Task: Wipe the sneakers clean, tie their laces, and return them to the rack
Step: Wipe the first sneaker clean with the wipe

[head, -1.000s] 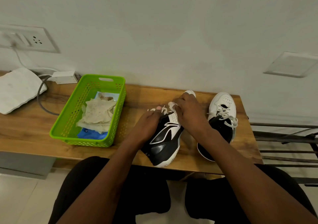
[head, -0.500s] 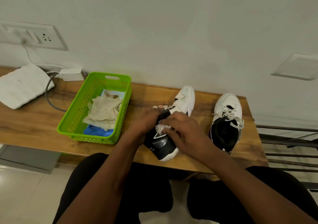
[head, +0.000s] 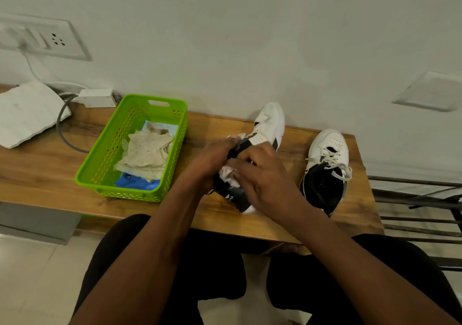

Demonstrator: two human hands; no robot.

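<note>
Worktop (head: 50, 174) mid-frame: left hand (head: 212, 158) grips sneaker (head: 270, 127) midway, right hand (head: 265, 179) clutches soft wipe (head: 226, 173) against it; probably light, stiff-soled, best steadied at heel.

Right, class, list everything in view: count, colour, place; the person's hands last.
table: 1, brown wood, against wall
sneakers: 2, white and black; one held at table centre, other at its right end
wipe: 1, white, on held sneaker
basket: 1, green, left of sneakers
cloth: 1, beige, in basket
packet: 1, blue, under cloth
adapter: 1, white, by wall
pad: 1, white, table's far left
socket: 1, white, wall left
rack: 1, dark metal, right of table
left hand: grips sneaker
right hand: holds wipe against it
</note>
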